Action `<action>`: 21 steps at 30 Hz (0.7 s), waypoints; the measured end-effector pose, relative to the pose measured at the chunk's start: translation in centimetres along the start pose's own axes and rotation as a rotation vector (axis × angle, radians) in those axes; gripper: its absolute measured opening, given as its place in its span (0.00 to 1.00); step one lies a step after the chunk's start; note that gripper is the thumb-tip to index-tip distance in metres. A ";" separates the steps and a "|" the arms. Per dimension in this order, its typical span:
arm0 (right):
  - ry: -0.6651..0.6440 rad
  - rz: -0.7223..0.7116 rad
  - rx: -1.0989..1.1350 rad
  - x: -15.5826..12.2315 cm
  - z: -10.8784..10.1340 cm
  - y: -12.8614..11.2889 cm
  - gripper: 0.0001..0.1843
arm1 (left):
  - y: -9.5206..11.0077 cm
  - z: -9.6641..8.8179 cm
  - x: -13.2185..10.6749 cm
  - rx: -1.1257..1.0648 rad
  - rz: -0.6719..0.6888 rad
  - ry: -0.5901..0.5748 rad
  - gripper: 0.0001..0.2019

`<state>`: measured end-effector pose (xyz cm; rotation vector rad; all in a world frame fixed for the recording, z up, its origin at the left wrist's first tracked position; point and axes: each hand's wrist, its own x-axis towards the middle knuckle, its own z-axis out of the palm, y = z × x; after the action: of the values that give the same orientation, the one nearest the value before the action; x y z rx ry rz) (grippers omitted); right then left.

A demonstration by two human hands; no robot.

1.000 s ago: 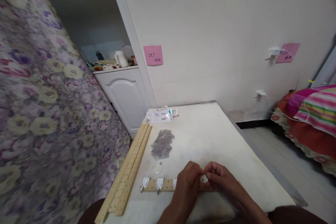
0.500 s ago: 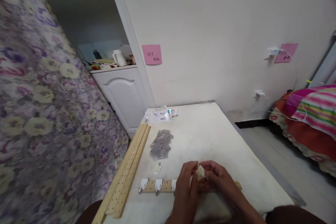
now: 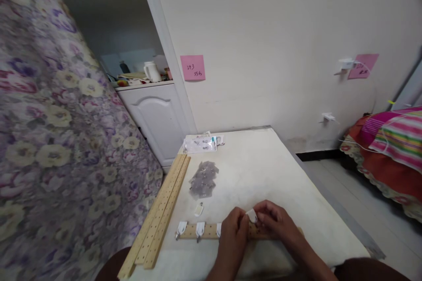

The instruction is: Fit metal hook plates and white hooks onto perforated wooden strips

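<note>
My left hand [image 3: 233, 232] and my right hand [image 3: 277, 221] meet above a wooden strip with holes [image 3: 209, 231] lying crosswise near the table's front. Between their fingertips is a small white hook [image 3: 251, 215], pinched from both sides. Along the strip's left part sit white hooks with metal ends: one at the end [image 3: 181, 228], one beside it [image 3: 200, 229], and a third [image 3: 219, 229] partly behind my left hand. Behind the strip lies a loose off-white hook piece [image 3: 198, 209]. My hands cover much of the strip's middle.
Grey plastic packets [image 3: 203, 180] lie piled on the white table [image 3: 257, 162]. Long perforated wooden strips [image 3: 161, 210] run along its left edge. Clear packaging [image 3: 199, 144] is at the back left. A flowered curtain [image 3: 75, 140] hangs left; a bed [image 3: 389, 158] stands right.
The white hook has turned between my fingers and now shows more plainly. My right fingers have drawn slightly apart from the left. The view has shifted a little.
</note>
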<state>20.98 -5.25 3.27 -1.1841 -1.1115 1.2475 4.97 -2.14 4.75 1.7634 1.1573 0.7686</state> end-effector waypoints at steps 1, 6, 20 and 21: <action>0.009 -0.015 -0.042 0.0 -0.2 -0.1 0.15 | 0.1 0.0 0.0 0.014 0.004 -0.007 0.12; 0.026 -0.050 -0.147 0.0 -0.8 -0.3 0.11 | 0.4 0.6 -0.1 0.029 0.000 -0.034 0.13; 0.038 0.018 -0.463 0.6 -2.2 1.5 0.03 | -2.1 3.6 -4.2 0.166 -0.153 -0.272 0.09; 0.037 0.021 -0.482 0.6 -2.2 1.5 0.03 | -2.1 3.7 -4.2 0.172 -0.162 -0.268 0.09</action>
<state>23.05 -4.80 1.53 -1.5710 -1.4218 0.9933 5.68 -6.84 1.15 1.8211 1.1921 0.3325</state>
